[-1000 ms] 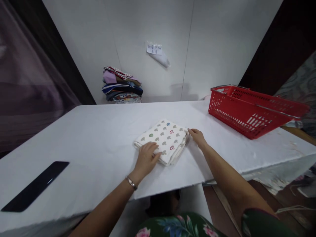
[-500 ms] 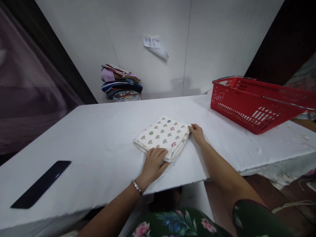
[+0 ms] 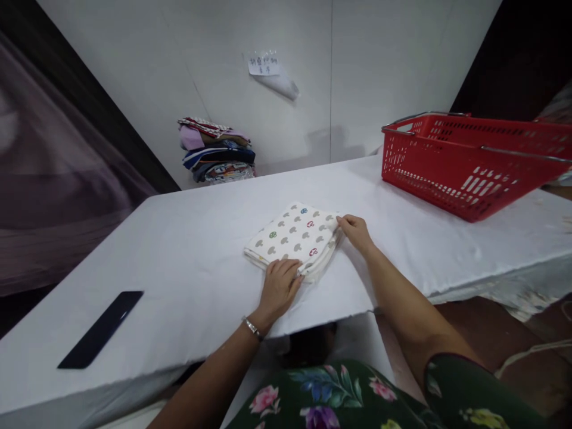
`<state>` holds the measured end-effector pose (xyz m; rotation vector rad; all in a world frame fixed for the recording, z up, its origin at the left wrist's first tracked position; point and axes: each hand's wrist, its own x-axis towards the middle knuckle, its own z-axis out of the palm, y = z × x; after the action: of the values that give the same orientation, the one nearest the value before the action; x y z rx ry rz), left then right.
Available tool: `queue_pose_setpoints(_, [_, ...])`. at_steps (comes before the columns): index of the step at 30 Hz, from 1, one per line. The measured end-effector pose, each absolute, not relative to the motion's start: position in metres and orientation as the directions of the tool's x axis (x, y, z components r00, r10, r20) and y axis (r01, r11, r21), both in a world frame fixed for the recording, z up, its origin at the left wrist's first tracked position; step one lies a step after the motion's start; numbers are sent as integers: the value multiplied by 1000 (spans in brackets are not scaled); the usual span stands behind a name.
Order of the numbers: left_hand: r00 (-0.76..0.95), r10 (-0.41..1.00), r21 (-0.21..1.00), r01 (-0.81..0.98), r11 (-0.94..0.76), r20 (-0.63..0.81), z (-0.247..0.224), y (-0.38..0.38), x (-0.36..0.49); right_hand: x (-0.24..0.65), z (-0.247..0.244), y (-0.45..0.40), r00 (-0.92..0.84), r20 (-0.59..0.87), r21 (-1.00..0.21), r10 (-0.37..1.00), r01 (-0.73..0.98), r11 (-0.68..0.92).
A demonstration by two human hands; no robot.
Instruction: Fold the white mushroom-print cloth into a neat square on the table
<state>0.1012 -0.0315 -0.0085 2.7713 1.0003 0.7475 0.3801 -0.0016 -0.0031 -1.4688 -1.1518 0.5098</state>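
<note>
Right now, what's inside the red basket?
Through the slots of the red basket I make out nothing inside it, only red plastic. Its near wall covers the floor of it, so anything lying low in there can't be seen.

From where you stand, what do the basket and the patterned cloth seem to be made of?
Basket: probably hard plastic, smooth red, with moulded slots; its handles look like shiny metal wire.

Patterned cloth: soft woven or knitted fabric, perhaps cotton, matte, judging by its limp folded layers.
</note>
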Motion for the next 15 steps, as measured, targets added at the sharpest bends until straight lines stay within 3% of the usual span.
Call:
queue_pose_setpoints(4, [659,629,261,576,-775,414,-9,-32,102,364,16,-19,82,102,-958,991,278,75])
queue_pose_setpoints(8, [657,634,271,575,-772,408,-8,-32,102,352,13,-38,-196,-62,-974,979,227,-16])
queue_pose_setpoints(12, [643,636,283,573,-769,427,-8,-32,102,336,-5,-49,-177,-22,-999,984,45,-14])
queue_pose_setpoints(15, [615,637,291,573,-766,465,-9,-32,102,329,-14,-51,-150,36,-999,988,6,37])
